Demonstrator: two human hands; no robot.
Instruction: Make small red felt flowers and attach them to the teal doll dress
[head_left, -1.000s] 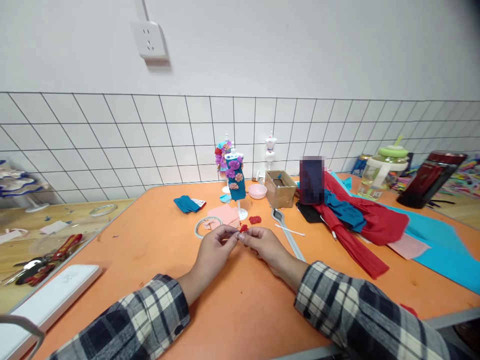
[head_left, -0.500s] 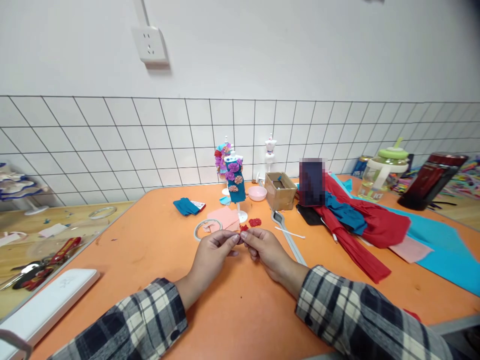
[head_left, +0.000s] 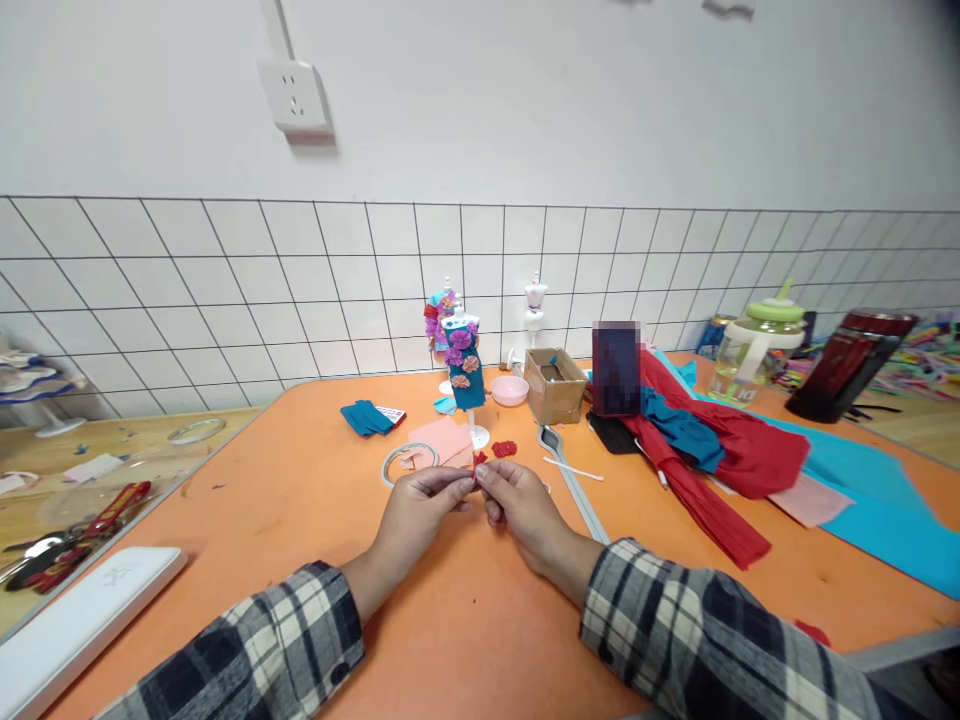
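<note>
Two bare hands are working close together over one orange table [head_left: 247, 500]. The left hand [head_left: 420, 512] is pinching one small red piece [head_left: 479, 459] between thumb and fingers, the right hand [head_left: 523, 508] is gripping the same piece from the other side — fingertips almost meeting. Both plaid cuffs are resting low in view. One red cluster [head_left: 505, 449] is lying just beyond the fingers, exact piece count too small to tell. Three dress forms are standing at the back: one blue-dressed form [head_left: 468, 378] is wearing purple and peach flowers, one multicoloured form [head_left: 435, 330] is standing partly hidden behind it, one white form [head_left: 535, 298] is standing near the wall. One pink bowl [head_left: 510, 391] and one cardboard box [head_left: 555, 392] are sitting side by side. One ring of tape [head_left: 390, 467] is lying partly on pink paper [head_left: 448, 436] — beyond the left hand. One white stick [head_left: 589, 474] is crossing one long grey tool [head_left: 581, 500]. Right side: one dark screen [head_left: 616, 368] is standing upright, red fabric [head_left: 757, 450] is spreading beside it, and one green-lidded bottle [head_left: 750, 358] and one dark red flask [head_left: 851, 365] are standing farther right.
</note>
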